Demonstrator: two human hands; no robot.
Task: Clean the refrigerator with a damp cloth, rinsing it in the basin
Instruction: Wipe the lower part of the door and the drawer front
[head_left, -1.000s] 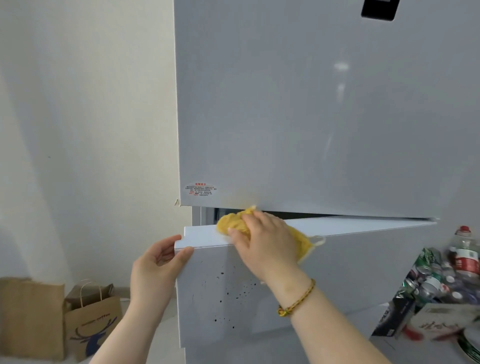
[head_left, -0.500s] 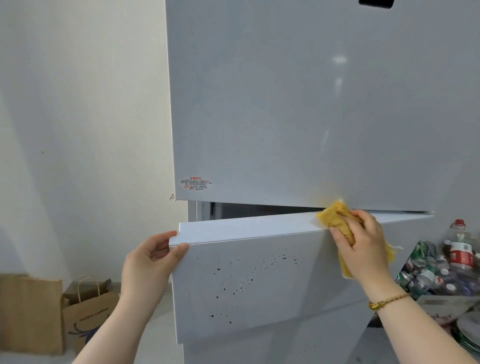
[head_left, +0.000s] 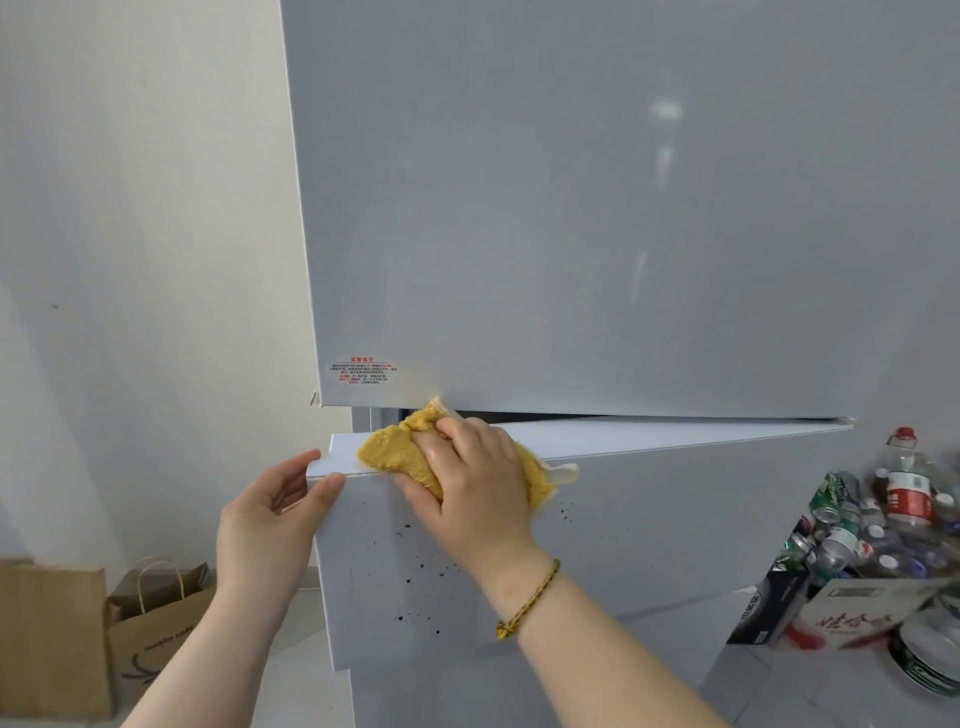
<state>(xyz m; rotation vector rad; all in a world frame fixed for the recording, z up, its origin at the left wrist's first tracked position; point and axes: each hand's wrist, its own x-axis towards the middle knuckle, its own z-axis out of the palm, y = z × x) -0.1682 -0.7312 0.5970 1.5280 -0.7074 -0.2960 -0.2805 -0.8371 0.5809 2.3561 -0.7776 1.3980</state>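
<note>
A grey refrigerator (head_left: 597, 208) fills the view, its upper door closed. The lower door (head_left: 649, 525) stands ajar, with dark specks on its front. My left hand (head_left: 270, 519) grips the door's top left corner, thumb on the front face. My right hand (head_left: 467, 478) presses a yellow cloth (head_left: 389, 452) onto the door's top edge near the left end, fingers curled over the cloth. No basin is in view.
Two brown paper bags (head_left: 150, 623) stand on the floor by the white wall at lower left. At lower right lies a heap of plastic bottles and cans (head_left: 872, 530) above a cardboard box (head_left: 852, 613).
My right hand slid the cloth along the door's top edge out to the right, then back to the left end. My left hand kept its hold on the corner.
</note>
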